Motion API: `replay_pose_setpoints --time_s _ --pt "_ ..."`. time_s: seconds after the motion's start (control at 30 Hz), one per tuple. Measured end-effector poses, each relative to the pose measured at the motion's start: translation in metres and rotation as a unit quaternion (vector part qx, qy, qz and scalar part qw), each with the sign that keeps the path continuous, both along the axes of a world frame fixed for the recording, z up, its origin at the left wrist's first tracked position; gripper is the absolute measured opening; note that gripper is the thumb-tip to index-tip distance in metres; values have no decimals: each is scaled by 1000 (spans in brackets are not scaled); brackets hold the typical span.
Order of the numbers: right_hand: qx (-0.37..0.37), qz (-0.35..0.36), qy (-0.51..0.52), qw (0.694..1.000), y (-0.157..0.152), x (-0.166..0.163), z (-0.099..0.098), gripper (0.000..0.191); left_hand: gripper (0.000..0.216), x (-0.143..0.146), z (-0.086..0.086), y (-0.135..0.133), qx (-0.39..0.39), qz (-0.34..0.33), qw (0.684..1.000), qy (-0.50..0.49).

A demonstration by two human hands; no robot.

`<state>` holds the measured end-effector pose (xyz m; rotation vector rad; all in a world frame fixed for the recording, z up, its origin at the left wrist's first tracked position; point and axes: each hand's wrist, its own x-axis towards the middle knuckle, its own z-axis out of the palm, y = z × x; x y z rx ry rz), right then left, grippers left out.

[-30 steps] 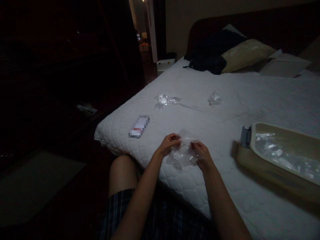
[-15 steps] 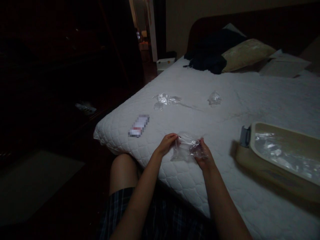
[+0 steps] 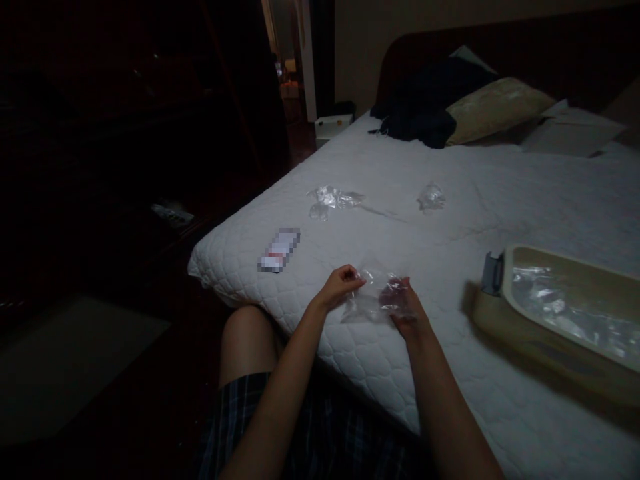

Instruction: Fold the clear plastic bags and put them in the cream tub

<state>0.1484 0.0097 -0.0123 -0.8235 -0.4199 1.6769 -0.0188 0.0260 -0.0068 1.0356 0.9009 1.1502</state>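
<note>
A clear plastic bag point(image 3: 370, 303) is stretched between my two hands, just above the front edge of the bed. My left hand point(image 3: 341, 287) pinches its left side between thumb and fingers. On the other side, my right hand point(image 3: 406, 308) grips the bag, its fingers partly seen through the film. To the right stands a beige plastic bin point(image 3: 530, 340) with a grey latch, and shiny clear plastic bags point(image 3: 555, 303) lie inside it.
On the white quilted bed point(image 3: 400, 233) lie a crumpled clear plastic piece point(image 3: 333, 198), another small one point(image 3: 431, 197) and a blurred-out phone-shaped object point(image 3: 279, 251). Dark clothing point(image 3: 425, 107) and a yellowish pillow point(image 3: 500, 110) rest by the headboard. A white box point(image 3: 333, 125) stands beyond the bed.
My left hand has shifted slightly right along the bag, and its fingers have curled more. The film between my hands looks flatter and more spread. My right hand has barely moved.
</note>
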Motion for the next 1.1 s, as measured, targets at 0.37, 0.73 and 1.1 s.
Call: replay_pose_setpoints --time_s 0.37,0.73,1.1 --pt "65 16 -60 996 3 2 -8 17 23 -4 -1 2 -23 10 999 -41" --pt "98 11 -111 989 -5 -1 2 19 20 -4 -9 11 -7 90 989 -118" --pt "42 -30 -59 997 -3 1 -1 21 33 1 1 2 12 82 996 -16"
